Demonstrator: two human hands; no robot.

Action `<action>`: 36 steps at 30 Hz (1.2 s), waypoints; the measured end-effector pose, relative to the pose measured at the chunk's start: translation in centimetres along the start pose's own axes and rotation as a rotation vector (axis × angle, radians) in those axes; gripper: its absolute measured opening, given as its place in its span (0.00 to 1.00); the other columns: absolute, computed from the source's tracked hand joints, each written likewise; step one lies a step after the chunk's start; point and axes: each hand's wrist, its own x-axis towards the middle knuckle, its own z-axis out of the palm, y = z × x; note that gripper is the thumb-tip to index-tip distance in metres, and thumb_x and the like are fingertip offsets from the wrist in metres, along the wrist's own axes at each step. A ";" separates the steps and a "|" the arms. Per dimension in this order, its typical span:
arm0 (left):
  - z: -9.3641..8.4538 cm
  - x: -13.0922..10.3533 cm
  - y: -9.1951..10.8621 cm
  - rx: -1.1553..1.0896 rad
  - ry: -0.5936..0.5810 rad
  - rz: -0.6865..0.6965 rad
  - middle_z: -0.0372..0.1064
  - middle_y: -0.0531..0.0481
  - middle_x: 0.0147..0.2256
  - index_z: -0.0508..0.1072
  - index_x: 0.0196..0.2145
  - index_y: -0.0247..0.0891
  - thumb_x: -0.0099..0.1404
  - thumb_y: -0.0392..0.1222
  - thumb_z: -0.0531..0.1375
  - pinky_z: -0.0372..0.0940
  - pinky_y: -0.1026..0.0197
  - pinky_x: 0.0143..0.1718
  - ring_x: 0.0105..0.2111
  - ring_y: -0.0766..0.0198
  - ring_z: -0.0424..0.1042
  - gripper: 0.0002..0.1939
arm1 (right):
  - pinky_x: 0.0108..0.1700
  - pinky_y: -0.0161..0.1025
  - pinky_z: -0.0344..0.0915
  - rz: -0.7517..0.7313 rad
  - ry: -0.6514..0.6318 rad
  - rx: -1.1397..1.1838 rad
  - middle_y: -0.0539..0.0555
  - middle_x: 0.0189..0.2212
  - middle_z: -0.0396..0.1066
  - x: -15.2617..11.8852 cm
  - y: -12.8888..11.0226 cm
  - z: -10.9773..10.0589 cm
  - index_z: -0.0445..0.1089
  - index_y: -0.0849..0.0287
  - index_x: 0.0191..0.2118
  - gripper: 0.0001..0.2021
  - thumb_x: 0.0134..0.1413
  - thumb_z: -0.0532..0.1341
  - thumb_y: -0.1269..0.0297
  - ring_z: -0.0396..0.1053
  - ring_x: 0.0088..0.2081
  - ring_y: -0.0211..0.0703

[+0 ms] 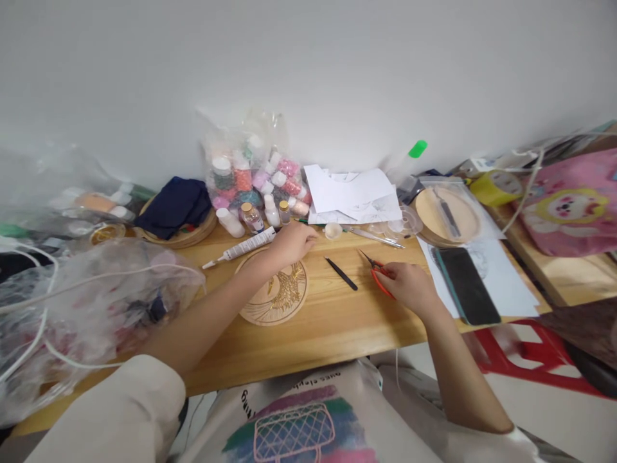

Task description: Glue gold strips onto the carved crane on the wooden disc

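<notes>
My left hand (292,244) reaches over the top edge of a round wooden disc (277,302) that bears a gold line design. Its fingertips are pinched together close to a small white round cap or dish (333,231); what they hold, if anything, is too small to make out. My right hand (407,283) holds small pliers or scissors with orange handles (382,278), their dark tip pointing up and left. Between the hands lie black tweezers (341,274). A white glue tube (245,247) rests behind the disc, partly beside my left wrist.
Behind stand a bag of bead bottles (255,170), white papers (354,193) and a silver pen-like tool (376,238). Plastic bags (106,302) and dark blue cloth (176,207) are at left. A phone (467,285), wooden hoop (446,215) and pink bag (573,202) are at right.
</notes>
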 end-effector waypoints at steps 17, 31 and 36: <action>-0.3 -0.1 -0.4 0.047 0.022 -0.039 0.78 0.48 0.31 0.80 0.30 0.39 0.59 0.32 0.59 0.65 0.61 0.40 0.35 0.59 0.74 0.10 | 0.28 0.37 0.50 0.078 -0.031 -0.085 0.59 0.28 0.76 -0.9 -0.3 0.3 0.72 0.58 0.28 0.16 0.59 0.54 0.54 0.72 0.31 0.48; -0.7 -0.6 0.1 -0.100 0.071 -0.134 0.79 0.46 0.34 0.80 0.34 0.36 0.57 0.30 0.62 0.67 0.59 0.41 0.35 0.59 0.75 0.09 | 0.27 0.38 0.51 0.153 -0.062 -0.150 0.61 0.31 0.78 -1.4 -1.2 -0.2 0.73 0.58 0.31 0.17 0.61 0.53 0.53 0.75 0.34 0.51; -1.5 -2.1 0.2 -0.254 0.116 -0.156 0.78 0.49 0.31 0.79 0.33 0.36 0.59 0.34 0.62 0.67 0.62 0.38 0.32 0.63 0.75 0.06 | 0.26 0.38 0.53 0.204 -0.026 -0.141 0.63 0.31 0.77 -1.7 -1.4 -0.2 0.74 0.58 0.34 0.15 0.59 0.55 0.54 0.75 0.33 0.51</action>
